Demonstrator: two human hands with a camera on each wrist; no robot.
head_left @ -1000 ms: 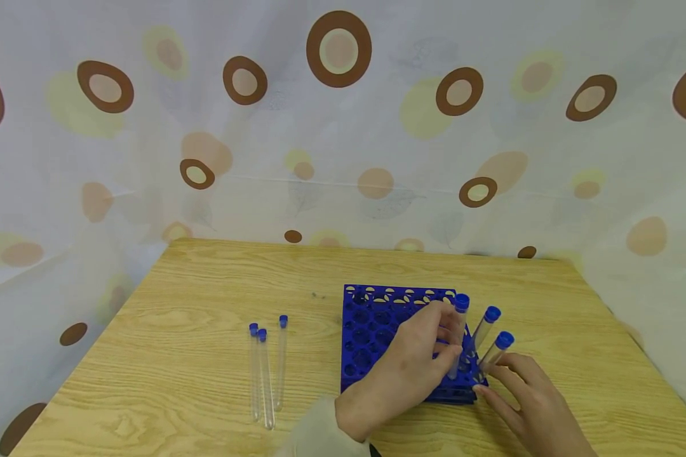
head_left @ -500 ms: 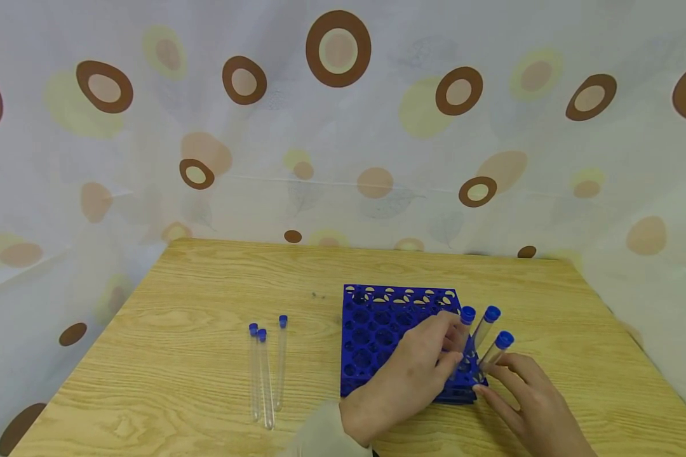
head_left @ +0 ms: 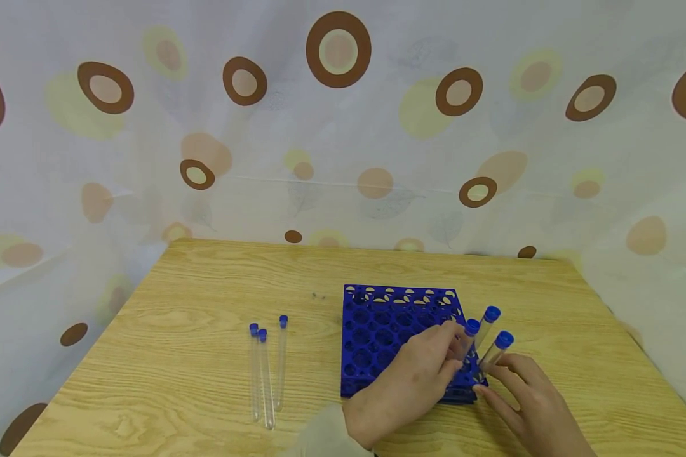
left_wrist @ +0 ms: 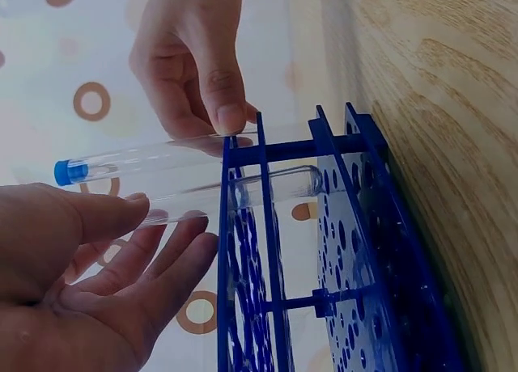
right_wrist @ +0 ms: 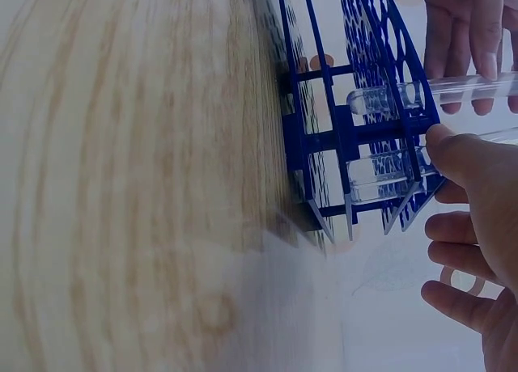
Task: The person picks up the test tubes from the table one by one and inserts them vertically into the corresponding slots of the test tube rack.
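The person's left hand [head_left: 410, 374] pinches a clear, blue-capped test tube [head_left: 466, 344] between thumb and fingers, the grip narrow around the tube's upper part. That tube is partly inside a blue rack [head_left: 353, 385], at its right side: the left wrist view shows it passing through the rack's upper plates, its rounded end near the lower ones (whether it touches there, one cannot tell). The right hand [head_left: 528, 400] is at the rack's near right corner, gripping it with the thumb against the top plate's edge and the index finger round the side. Two more capped tubes stand in holes on that same side, a far tube [head_left: 485, 329] just beyond the held one and a near tube [head_left: 495, 353] beside the right hand's fingers. Well apart, to the left of the rack, three loose tubes [head_left: 267, 381] lie on the wood-grain table [head_left: 217, 279], two close together and the third just beside them, their blue caps all toward the far edge. Beyond the table hangs a pale cloth [head_left: 331, 127] printed with brown rings and soft coloured spots, and a light sleeve [head_left: 322, 438] covers the left forearm.
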